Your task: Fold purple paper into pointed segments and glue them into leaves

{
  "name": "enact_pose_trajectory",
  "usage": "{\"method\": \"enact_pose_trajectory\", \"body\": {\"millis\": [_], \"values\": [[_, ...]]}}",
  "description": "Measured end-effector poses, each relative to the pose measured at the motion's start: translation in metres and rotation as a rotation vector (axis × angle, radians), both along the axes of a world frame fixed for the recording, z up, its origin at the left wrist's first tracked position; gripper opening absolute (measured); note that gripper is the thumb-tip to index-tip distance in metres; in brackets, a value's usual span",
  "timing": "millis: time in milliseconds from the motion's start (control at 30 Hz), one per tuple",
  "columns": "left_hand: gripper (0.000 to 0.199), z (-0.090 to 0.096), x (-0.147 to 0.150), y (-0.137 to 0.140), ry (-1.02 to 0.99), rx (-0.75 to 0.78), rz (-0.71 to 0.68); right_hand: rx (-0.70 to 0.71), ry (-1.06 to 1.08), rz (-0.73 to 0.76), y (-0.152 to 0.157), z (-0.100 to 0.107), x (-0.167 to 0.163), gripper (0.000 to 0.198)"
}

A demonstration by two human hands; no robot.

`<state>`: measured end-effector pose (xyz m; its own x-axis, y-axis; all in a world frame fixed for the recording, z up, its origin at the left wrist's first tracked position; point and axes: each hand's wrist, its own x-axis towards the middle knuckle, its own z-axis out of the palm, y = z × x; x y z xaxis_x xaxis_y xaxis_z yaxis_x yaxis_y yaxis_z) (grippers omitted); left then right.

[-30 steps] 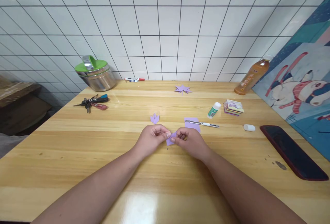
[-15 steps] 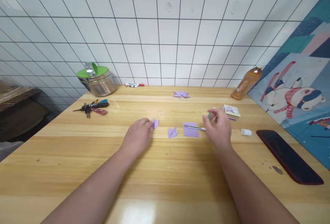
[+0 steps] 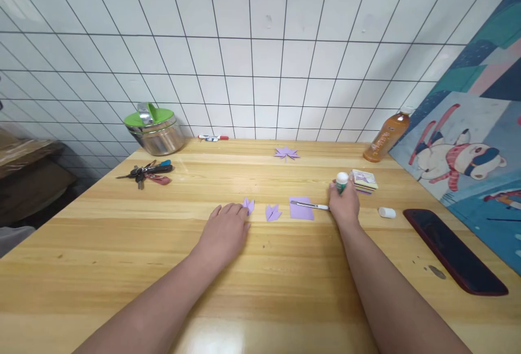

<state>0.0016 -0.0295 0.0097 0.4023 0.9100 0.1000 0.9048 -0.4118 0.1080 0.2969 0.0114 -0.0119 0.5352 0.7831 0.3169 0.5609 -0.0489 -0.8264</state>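
Note:
My right hand (image 3: 345, 206) is wrapped round a green glue stick (image 3: 341, 182) that stands upright, its white end on top. Beside that hand, a slim craft knife (image 3: 311, 204) lies across a square of purple paper (image 3: 301, 213). My left hand (image 3: 226, 230) rests flat on the table, fingers stretched out, with the fingertips at a small folded purple paper piece (image 3: 248, 205) that they partly cover. Between the hands lies a second folded purple piece (image 3: 273, 213). Farther back is a larger pointed purple paper shape (image 3: 286, 152).
To the right are a white cap (image 3: 386, 212), a phone (image 3: 456, 251), a stack of paper squares (image 3: 364, 180) and a drink bottle (image 3: 386, 137). A steel pot with green lid (image 3: 157, 131), keys (image 3: 148, 172) and a marker (image 3: 213, 138) lie left. A tiled wall (image 3: 268, 93) bounds the back.
My right hand has come down and the glue stick now stands upright in it. My left hand has flattened on the table. The view has tilted up slightly.

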Motion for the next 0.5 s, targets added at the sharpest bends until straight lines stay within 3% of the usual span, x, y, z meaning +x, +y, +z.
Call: {"method": "enact_pose_trajectory", "body": {"millis": [67, 167, 233, 267, 367, 500], "values": [[0.033, -0.001, 0.001, -0.003, 0.022, -0.007, -0.003, 0.0, 0.104, 0.099, -0.014, 0.014, -0.013, 0.031], [0.037, -0.002, 0.004, -0.011, 0.051, -0.037, -0.002, -0.104, 0.268, 0.396, -0.038, 0.025, -0.044, 0.031], [0.043, -0.001, 0.006, -0.016, 0.05, -0.064, -0.008, -0.337, 0.692, 0.843, -0.049, 0.025, -0.066, 0.03], [0.044, 0.0, 0.006, -0.018, 0.051, -0.075, -0.017, -0.434, 0.844, 0.973, -0.053, 0.023, -0.076, 0.028], [0.043, 0.001, 0.005, -0.021, 0.05, -0.105, -0.048, -0.527, 0.996, 1.005, -0.053, 0.016, -0.092, 0.027], [0.04, 0.0, 0.006, -0.021, -0.013, -0.117, -0.099, -0.463, 0.881, 0.864, -0.045, 0.013, -0.084, 0.036]]}}
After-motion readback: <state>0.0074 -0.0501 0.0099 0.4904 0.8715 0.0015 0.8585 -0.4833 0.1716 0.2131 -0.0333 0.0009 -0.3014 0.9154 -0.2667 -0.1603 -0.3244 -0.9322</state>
